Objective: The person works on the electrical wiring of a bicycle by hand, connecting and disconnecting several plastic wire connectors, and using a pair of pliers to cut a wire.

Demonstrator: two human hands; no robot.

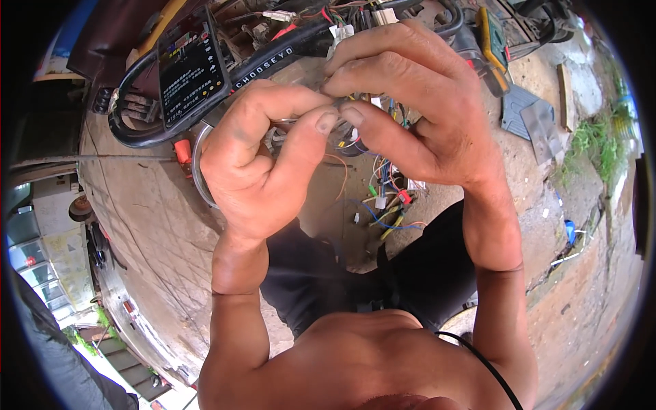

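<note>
Left hand (pixel 256 160) and right hand (pixel 447 116) pinched around small indistinct piece (pixel 348 101), near white-lettered black tube (pixel 266 67)

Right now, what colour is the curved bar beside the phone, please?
In the head view, the bar is mostly black.

1. A thin wire (pixel 347 102) is being pinched in mid-air; its tip is seemingly showing dark, though the grip is hiding most of it.
2. Multicoloured wires (pixel 384 171) are spreading loosely below, well in from the ground's (pixel 516 219) right edge.
3. A red connector (pixel 404 197) and a white connector (pixel 380 202) are sitting close together among them.
</note>
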